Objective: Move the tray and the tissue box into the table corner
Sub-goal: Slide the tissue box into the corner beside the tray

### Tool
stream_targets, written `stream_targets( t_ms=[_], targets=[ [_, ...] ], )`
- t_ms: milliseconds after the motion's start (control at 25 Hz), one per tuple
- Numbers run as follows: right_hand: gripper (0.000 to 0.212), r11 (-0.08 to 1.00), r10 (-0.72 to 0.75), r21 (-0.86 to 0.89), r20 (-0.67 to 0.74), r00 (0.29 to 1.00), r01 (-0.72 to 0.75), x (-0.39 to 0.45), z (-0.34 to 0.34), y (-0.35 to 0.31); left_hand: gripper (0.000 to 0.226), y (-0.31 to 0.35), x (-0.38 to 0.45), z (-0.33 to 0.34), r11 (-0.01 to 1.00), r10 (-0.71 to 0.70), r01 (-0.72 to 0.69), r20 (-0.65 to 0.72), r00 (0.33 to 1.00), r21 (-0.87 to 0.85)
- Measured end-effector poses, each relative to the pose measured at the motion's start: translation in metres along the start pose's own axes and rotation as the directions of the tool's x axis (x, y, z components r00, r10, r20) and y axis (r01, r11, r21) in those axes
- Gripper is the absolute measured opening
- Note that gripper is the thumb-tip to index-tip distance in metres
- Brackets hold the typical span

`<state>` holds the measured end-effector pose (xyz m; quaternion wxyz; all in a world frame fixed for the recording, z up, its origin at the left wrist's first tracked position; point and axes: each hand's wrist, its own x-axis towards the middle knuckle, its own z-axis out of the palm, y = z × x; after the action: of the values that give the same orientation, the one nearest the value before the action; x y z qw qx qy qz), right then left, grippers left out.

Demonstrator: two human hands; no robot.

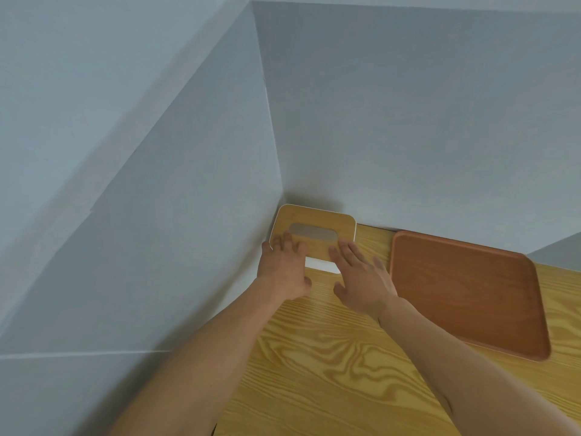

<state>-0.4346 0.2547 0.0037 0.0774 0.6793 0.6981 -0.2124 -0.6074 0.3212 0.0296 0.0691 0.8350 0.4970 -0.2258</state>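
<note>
The tissue box (317,223), white with a light wooden lid and a grey slot, stands in the table corner where two walls meet. My left hand (284,269) lies against its near left side, fingers spread over the lid's edge. My right hand (361,278) rests flat on its near right corner, fingers apart. Neither hand is closed around the box. The reddish-brown wooden tray (468,294) lies flat to the right of the box, its far edge against the back wall, with a narrow gap between tray and box.
The pale wooden table (330,372) extends toward me between my forearms. A grey-white wall (157,247) runs along the left table edge and another wall (408,121) along the back. The table continues right of the tray.
</note>
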Motion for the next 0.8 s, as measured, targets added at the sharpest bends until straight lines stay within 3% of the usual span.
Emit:
stream_targets(
  t_ms=[800],
  targets=[
    [0.08,0.999,0.038,0.031,0.005,0.999,-0.038,0.025,-0.014,-0.001,0.084,-0.005,0.029,-0.016,1.0,-0.012,0.013,0.064,0.998,-0.018]
  ],
)
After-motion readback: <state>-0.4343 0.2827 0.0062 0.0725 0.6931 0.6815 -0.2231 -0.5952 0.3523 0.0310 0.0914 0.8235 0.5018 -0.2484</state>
